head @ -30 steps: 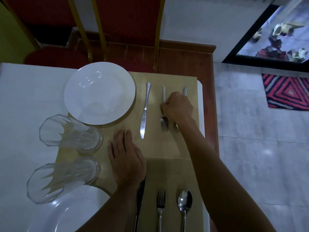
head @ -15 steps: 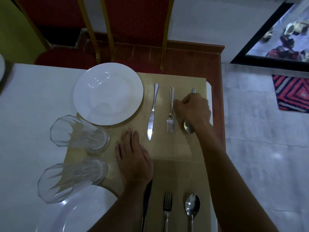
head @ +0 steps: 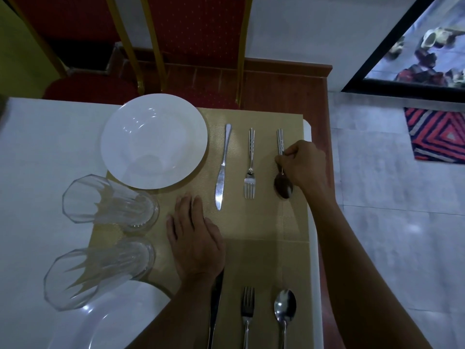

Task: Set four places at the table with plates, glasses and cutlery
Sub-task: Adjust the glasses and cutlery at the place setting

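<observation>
Right hand (head: 304,167) has slid off the far fork (head: 249,172) since a second ago and sits over on the far spoon (head: 283,188) now; its fingers (head: 284,161) are curled round the neck, pinching it; the spoon lies on the tan placemat (head: 264,222) at the right end of the row, long axis running front to back, handle toward the red chair (head: 201,46), bowl toward the near side; fork and knife (head: 222,170) lie parallel beside it, tines and blade tip pointing the same way; left hand (head: 196,245) rests flat on the mat, fingers straight, holding nothing, just near the knife tip.
</observation>
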`<state>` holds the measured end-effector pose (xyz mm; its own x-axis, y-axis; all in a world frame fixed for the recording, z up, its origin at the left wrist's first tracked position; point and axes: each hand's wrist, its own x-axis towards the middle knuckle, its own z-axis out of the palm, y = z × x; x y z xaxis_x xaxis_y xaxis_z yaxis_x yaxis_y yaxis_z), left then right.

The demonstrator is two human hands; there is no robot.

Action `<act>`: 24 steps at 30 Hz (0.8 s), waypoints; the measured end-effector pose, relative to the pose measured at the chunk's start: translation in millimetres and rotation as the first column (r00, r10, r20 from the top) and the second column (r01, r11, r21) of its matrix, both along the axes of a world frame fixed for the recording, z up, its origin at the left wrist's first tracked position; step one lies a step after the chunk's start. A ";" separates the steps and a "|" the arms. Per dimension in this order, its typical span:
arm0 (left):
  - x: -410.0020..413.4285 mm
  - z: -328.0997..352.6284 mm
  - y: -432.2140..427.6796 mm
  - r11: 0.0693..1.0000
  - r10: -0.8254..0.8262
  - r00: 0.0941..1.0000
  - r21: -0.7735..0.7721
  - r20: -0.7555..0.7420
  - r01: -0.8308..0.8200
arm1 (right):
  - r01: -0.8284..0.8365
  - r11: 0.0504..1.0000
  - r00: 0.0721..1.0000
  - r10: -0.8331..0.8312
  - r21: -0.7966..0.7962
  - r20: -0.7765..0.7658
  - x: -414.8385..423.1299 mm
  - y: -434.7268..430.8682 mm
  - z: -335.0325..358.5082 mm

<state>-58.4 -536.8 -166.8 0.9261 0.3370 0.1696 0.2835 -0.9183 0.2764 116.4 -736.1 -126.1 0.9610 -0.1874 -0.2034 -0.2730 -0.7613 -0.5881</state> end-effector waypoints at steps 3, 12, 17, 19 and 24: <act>-0.1 -0.5 -0.1 1.000 0.006 1.000 -0.002 0.007 -0.006 | 0.000 1.000 1.000 0.000 0.014 0.003 -0.2 -0.3 -1.4; 0.4 -0.6 -1.2 1.000 0.002 1.000 0.001 0.029 -0.002 | 0.001 1.000 1.000 -0.001 0.014 0.015 3.0 -1.7 -5.5; 0.3 -2.0 -0.6 1.000 0.005 1.000 -0.006 0.023 -0.005 | -0.007 1.000 1.000 0.007 0.001 0.000 6.1 -3.1 -8.6; 0.1 -2.5 -0.2 1.000 0.002 1.000 -0.002 0.027 -0.002 | -0.009 1.000 1.000 0.009 0.001 0.000 5.7 -3.1 -8.2; -0.5 -3.8 -0.7 1.000 0.006 1.000 0.002 0.031 -0.006 | -0.006 1.000 1.000 0.006 -0.001 0.006 5.0 -3.2 -6.9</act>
